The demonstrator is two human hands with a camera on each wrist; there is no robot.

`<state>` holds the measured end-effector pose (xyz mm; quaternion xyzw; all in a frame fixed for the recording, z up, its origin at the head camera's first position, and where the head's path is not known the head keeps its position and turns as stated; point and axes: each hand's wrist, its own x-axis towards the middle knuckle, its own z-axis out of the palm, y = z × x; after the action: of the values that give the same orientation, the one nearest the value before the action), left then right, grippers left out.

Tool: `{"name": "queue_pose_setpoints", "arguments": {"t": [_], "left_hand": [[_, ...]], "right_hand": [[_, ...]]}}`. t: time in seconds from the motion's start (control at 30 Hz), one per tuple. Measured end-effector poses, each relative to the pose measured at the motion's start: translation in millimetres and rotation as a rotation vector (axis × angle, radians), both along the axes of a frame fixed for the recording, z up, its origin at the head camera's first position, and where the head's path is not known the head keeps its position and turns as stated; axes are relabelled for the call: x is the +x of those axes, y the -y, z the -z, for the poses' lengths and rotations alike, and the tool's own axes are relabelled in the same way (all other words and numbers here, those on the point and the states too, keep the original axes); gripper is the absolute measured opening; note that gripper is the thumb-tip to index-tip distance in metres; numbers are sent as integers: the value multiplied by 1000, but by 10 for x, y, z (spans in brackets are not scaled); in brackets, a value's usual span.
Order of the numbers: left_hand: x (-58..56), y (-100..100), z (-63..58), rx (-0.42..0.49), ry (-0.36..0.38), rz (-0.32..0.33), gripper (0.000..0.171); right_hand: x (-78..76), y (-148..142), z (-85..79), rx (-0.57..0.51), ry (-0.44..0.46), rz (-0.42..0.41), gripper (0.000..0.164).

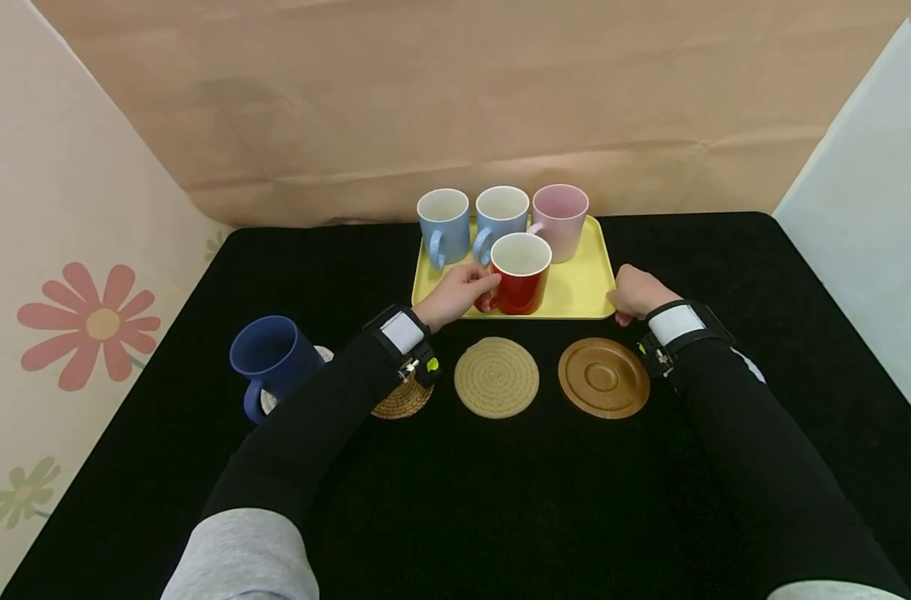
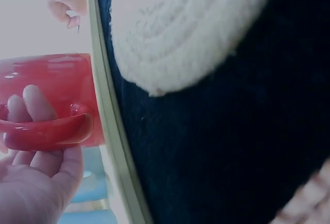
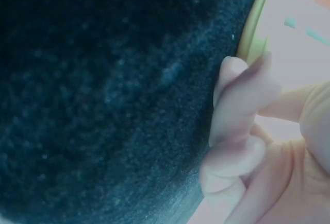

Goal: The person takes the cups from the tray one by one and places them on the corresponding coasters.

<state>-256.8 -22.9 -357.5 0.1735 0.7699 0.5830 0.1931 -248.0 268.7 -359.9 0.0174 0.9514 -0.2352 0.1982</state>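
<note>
A red mug [image 1: 521, 283] with a white inside stands at the front of a yellow tray [image 1: 586, 287]. My left hand [image 1: 458, 296] grips its handle, and in the left wrist view fingers [image 2: 38, 103] pass through the handle [image 2: 49, 134]. At the tray's right edge, my right hand [image 1: 638, 293] pinches the rim near the front corner; its curled fingers [image 3: 240, 95] show there in the right wrist view. Behind the red mug stand two light blue mugs [image 1: 444, 223] and a pink mug [image 1: 562, 221].
Before the tray lie a round woven coaster [image 1: 496, 377], a brown wooden coaster [image 1: 603, 377] and a wicker coaster [image 1: 404, 402] partly hidden by my left arm. A dark blue mug [image 1: 275, 362] stands on a pale coaster [image 1: 323, 353] at the left.
</note>
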Motion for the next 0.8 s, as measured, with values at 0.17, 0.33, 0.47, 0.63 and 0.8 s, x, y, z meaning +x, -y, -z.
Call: {"name": "queue_pose_setpoints", "arguments": {"t": [0.17,0.33,0.47,0.63,0.8], "left_hand": [[16,-18,28,56,60,73,38],[34,-34,50,108,127,128,44],[34,-46,72,158,177,186,45],[34,-53,66,169,200,232,44],[34,-56,70,160,201,229,44]], "right_hand": [[7,0,-18,0,-17,-24,16],[26,10,-29,-6,-26,-33,16],[29,13,-20,-8,-26,-32,14],[22,10,-6,-4,-32,-34,15],[25,8,4,-6,-35,-34,15]]}}
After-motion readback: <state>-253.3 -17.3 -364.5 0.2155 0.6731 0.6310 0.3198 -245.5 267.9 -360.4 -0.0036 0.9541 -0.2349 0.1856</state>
